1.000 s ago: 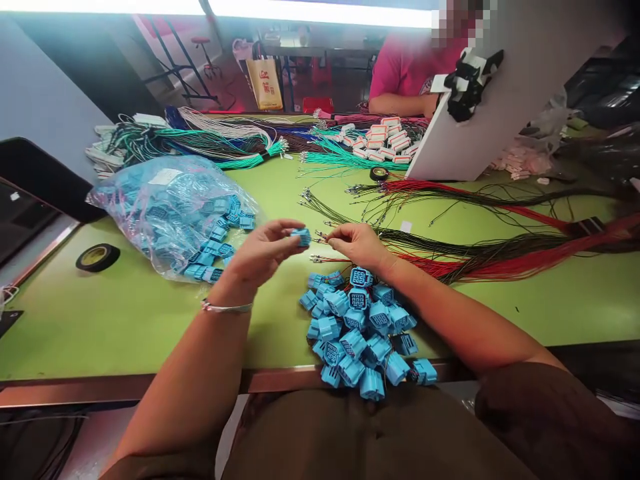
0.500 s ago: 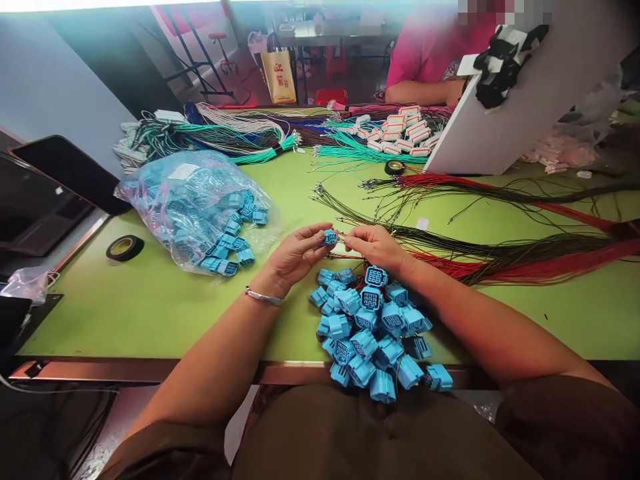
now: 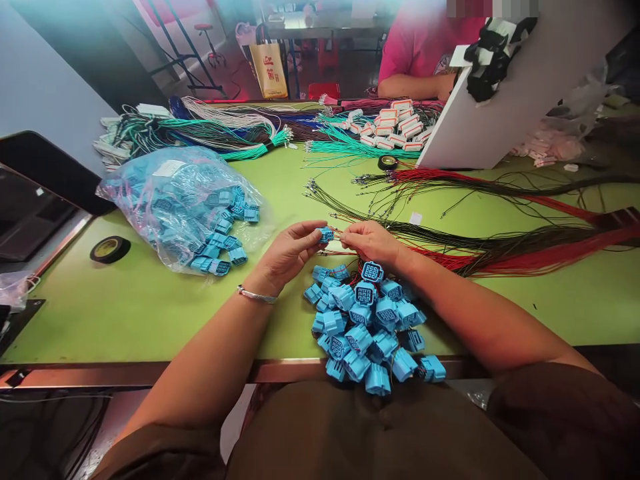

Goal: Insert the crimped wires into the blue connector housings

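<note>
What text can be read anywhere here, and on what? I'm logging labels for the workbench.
Red characters on the yellow paper bag behind the table: too blurred to read.
White label in the clear plastic bag of blue connectors: too small to read.
Small white tag on the green tabletop: nothing legible.

head cam | faces forward-down | close over green table (image 3: 150, 313) near edge

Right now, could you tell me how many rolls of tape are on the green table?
2: one roll of tape near the left edge, another beside the white board. Others may be hidden.
</note>
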The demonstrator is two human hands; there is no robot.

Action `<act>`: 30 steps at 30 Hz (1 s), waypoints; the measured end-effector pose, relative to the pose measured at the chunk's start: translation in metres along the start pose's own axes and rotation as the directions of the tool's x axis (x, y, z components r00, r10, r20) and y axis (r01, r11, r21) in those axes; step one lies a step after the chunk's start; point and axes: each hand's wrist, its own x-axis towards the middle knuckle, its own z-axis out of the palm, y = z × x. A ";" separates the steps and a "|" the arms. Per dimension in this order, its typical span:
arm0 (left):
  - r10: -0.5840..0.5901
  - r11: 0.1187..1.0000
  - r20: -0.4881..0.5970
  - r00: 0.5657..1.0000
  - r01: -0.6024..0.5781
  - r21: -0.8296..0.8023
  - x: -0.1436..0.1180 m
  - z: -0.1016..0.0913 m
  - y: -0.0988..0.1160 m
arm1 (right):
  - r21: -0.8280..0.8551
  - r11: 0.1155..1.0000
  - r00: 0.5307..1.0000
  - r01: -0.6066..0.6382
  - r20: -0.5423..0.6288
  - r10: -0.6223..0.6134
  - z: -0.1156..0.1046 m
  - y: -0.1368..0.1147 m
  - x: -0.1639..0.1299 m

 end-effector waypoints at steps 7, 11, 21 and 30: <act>0.093 0.988 -0.008 0.996 -0.092 0.128 -0.003 0.009 -0.005 | 0.123 0.987 0.990 -0.101 0.111 0.087 -0.002 -0.002 -0.002; 0.054 0.994 -0.030 0.998 -0.051 0.092 -0.002 0.012 -0.009 | 0.032 0.997 0.995 -0.072 0.069 0.069 0.000 -0.002 -0.002; -0.004 0.998 -0.088 0.996 0.010 0.066 -0.004 0.011 -0.008 | -0.229 0.973 0.997 -0.005 -0.078 -0.014 0.001 -0.002 -0.003; 0.003 0.995 -0.059 0.998 0.003 0.099 -0.005 0.016 -0.009 | -0.281 0.960 0.997 0.024 -0.067 -0.044 0.005 0.004 0.001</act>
